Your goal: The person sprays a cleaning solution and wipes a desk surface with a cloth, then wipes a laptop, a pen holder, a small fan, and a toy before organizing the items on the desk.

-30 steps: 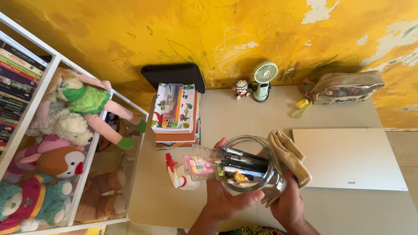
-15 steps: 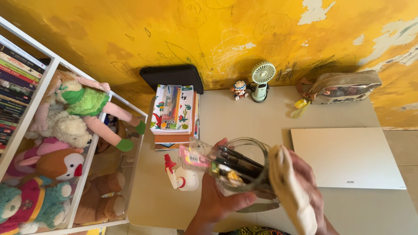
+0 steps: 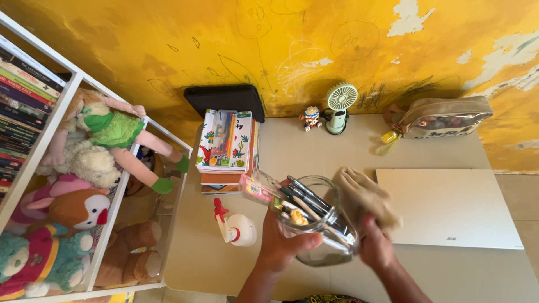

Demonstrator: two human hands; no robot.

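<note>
— Holding what, exactly, above the desk (image 3: 314, 140)?

— Gripping a clear glass jar (image 3: 323, 233) with the left hand (image 3: 281, 247), fingers curled shut around its near side, thumb laid across the glass. Tilted toward the wall, mouth up and leftward. Stuffed with pens (image 3: 306, 196) and a flat clear ruler (image 3: 261, 188) with a pink label, all poking out past the rim.

— And on the jar's other side?

— Pressed against the jar's right wall, a beige cloth (image 3: 365, 199), bunched up and pinched in the right hand (image 3: 376, 247). Fingers closed on the cloth, mostly hidden under it; can't tell whether they meet the glass directly.

— Just left of the jar?

— A small white spray bottle (image 3: 236, 227) with a red trigger, lying on the desk, close to the left wrist but apart from it. Beyond the jar, up and left, a stack of books (image 3: 227, 148) with a colourful cover on top, and a black case (image 3: 224, 98) leaning at the wall behind.

— Right of the jar?

— A closed white laptop (image 3: 452, 207), flat, near the cloth. Farther back from the jar, a little green fan (image 3: 339, 106), a tiny figurine (image 3: 310, 118) beside it, and a pouch (image 3: 443, 115) by the wall.

— Far left of the jar?

— A white shelf (image 3: 109, 219) packed with plush toys (image 3: 84, 163), well apart
</note>
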